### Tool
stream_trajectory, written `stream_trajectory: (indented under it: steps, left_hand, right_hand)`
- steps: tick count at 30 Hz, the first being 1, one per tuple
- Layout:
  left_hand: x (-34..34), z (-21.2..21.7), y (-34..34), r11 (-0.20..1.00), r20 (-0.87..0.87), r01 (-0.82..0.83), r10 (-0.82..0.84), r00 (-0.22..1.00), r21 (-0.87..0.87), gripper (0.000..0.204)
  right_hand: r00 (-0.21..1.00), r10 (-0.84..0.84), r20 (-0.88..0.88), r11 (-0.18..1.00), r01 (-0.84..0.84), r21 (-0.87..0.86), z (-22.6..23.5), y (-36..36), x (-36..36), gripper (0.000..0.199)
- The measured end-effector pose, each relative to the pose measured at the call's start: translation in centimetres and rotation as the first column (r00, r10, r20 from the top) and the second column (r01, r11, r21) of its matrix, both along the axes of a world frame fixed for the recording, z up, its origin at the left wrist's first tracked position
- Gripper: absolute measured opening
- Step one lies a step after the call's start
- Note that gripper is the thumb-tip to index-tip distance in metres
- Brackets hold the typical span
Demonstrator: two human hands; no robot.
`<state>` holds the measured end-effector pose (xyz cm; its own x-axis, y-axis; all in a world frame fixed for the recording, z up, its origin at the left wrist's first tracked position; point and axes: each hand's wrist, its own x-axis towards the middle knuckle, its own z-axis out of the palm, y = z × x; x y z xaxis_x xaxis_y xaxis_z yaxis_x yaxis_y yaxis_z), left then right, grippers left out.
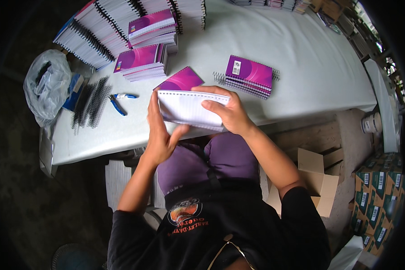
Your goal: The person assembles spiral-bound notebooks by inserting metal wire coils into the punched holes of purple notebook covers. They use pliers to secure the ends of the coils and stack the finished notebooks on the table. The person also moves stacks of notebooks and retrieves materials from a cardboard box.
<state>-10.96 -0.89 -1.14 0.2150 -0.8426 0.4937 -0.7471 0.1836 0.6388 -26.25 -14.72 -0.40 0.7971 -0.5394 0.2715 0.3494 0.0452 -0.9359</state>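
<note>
Between my hands, at the table's front edge, is a stack of white lined sheets (184,107) with a row of punched holes along its far edge. My right hand (235,116) grips its right end, thumb on top and fingers behind. My left hand (159,137) supports the left end, its fingers along the side and its thumb near the lower edge. Just beyond the sheets lies a purple-pink cover (181,78), partly hidden by them. To the right sits a small pile of spiral-bound purple notebooks (252,74), with coil ends sticking out at the sides.
Blue-handled pliers (118,102) lie left, beside black spiral coils (91,102) and a clear plastic bag (47,85). Purple-covered unbound stacks (141,60) stand behind, before large black-coil notebooks (87,40). Below the table's right are an open cardboard box (312,180) and patterned cartons (375,202).
</note>
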Motion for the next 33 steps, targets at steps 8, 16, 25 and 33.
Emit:
stream_trajectory:
  steps: [8,16,25,33]
  left_hand:
    - [0.4,-4.5,-5.1,0.907,-0.166,-0.419,0.408,0.898,-0.037,0.061]
    - [0.4,-3.3,-5.8,0.962,-0.223,-0.231,0.195,0.955,-0.147,0.076]
    - [2.2,-4.0,-3.4,0.994,-0.283,-0.072,0.092,0.955,0.079,0.053]
    - [24.5,-4.2,1.8,0.514,0.695,-0.857,0.624,0.358,-0.02,0.036]
  right_hand:
    - [0.981,-0.064,0.181,0.937,-0.003,0.35,-4.5,-1.1,3.9,0.03]
    - [0.983,-0.176,0.059,0.978,0.181,-0.1,-4.0,-2.7,2.5,0.032]
    - [0.994,-0.107,0.035,0.987,0.11,-0.113,-5.2,-2.2,2.2,0.024]
    - [0.992,0.032,-0.12,0.97,-0.06,-0.237,-5.0,-2.0,2.7,0.041]
